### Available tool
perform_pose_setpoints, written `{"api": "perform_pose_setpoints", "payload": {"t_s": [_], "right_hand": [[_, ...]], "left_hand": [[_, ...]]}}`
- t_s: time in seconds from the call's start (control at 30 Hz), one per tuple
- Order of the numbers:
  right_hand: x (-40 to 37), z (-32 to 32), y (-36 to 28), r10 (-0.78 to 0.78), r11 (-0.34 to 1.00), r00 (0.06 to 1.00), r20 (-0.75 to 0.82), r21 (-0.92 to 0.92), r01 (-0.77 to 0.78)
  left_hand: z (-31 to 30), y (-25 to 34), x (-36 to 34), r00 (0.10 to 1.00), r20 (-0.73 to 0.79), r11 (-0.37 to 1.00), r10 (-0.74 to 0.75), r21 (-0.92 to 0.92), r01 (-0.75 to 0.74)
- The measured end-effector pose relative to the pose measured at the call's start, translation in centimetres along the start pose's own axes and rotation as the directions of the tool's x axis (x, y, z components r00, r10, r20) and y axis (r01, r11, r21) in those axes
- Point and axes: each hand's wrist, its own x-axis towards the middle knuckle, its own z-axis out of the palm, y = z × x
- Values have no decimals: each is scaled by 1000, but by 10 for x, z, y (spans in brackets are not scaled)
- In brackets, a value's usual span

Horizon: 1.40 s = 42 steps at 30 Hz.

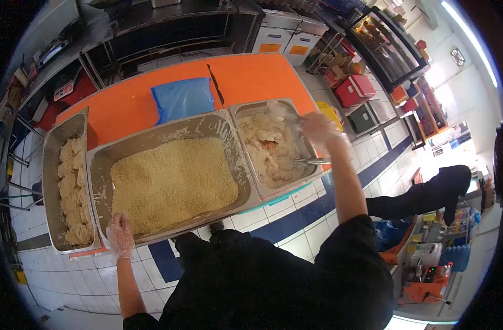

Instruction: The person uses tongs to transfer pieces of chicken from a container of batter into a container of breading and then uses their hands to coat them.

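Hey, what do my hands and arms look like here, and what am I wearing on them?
The left hand wears a thin, clear, crinkled plastic glove. The right hand seems gloved the same way, though it is blurred. The forearms are uncovered. Short black sleeves belong to a black top. No watch or jewellery shows.

White tiled floor (251, 217) with blue stripes, orange table (130, 104), glass display cabinet (391, 47), ceiling strip light (471, 38).

breaded-pieces tray (50, 144) left | crumb tray (99, 165) centre | batter tray (246, 108) right | bag (182, 99) behind
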Motion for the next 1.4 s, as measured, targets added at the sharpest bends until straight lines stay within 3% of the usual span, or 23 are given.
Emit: {"api": "perform_pose_setpoints", "payload": {"t_s": [0.07,0.13,0.17,0.23,0.27,0.33,0.37,0.4,0.43,0.47,0.53,0.63,0.67,0.7,0.77,0.83,0.9,0.93,1.0,1.1,1.23,1.3,1.4], "right_hand": [[49,63,-20,194,941,975,107,262,-216],[58,44,-60,66,984,970,232,146,-102],[71,70,-58,62,985,973,222,147,-96],[105,149,-51,-202,974,978,-50,96,206],[85,129,-53,-204,973,978,-51,97,208],[22,42,-54,-142,862,983,-118,472,182],[16,30,-49,-140,865,983,-119,468,180],[11,22,-43,27,706,996,89,704,-82],[8,19,-36,126,452,935,331,820,-351],[6,26,-25,127,453,934,334,818,-354],[-1,44,2,92,281,969,229,928,-246],[-16,47,23,198,188,921,337,909,-373],[-6,88,47,67,498,993,101,859,-121],[-11,82,42,75,496,992,103,859,-127],[-20,58,22,361,556,826,433,611,-563],[-12,84,28,329,607,861,388,612,-507],[-10,89,24,385,467,871,305,750,-469],[-9,86,21,382,464,871,309,751,-470],[-4,72,8,377,749,925,51,570,-337],[18,43,-27,418,775,892,173,443,-450],[27,36,-44,413,819,902,125,382,-428],[24,21,-36,383,752,872,304,445,-486],[27,76,4,386,810,913,133,426,-404]], "left_hand": [[-3,5,0,1000,-1,999,-14,47,14],[-13,13,4,979,130,981,-159,-88,171],[-12,10,5,979,120,981,-163,-85,173],[-7,2,3,981,148,988,-123,-74,135],[-9,3,3,981,148,988,-124,-71,136],[-13,13,5,996,62,998,-65,-21,67],[-16,17,7,996,60,997,-65,-26,67],[-19,19,9,987,111,991,-118,-43,123],[-20,21,10,972,164,982,-169,-56,180],[-19,21,9,971,168,982,-170,-57,181],[-17,21,6,990,69,992,-125,-2,125],[-14,15,6,980,117,980,-161,-102,174],[-14,14,7,981,121,981,-152,-106,165],[-15,14,8,974,151,979,-170,-88,184],[-13,11,7,966,179,977,-184,-73,200],[-9,7,4,983,121,987,-138,-71,147],[-9,9,6,977,144,985,-158,-52,167],[-10,8,7,970,173,984,-170,-32,178],[-6,4,4,973,157,983,-171,-45,180],[-4,1,4,965,172,976,-198,-58,211],[-17,15,7,939,236,963,-251,-40,268],[-18,16,6,945,214,964,-247,-41,262],[-17,16,6,960,162,970,-229,-49,239]]}}
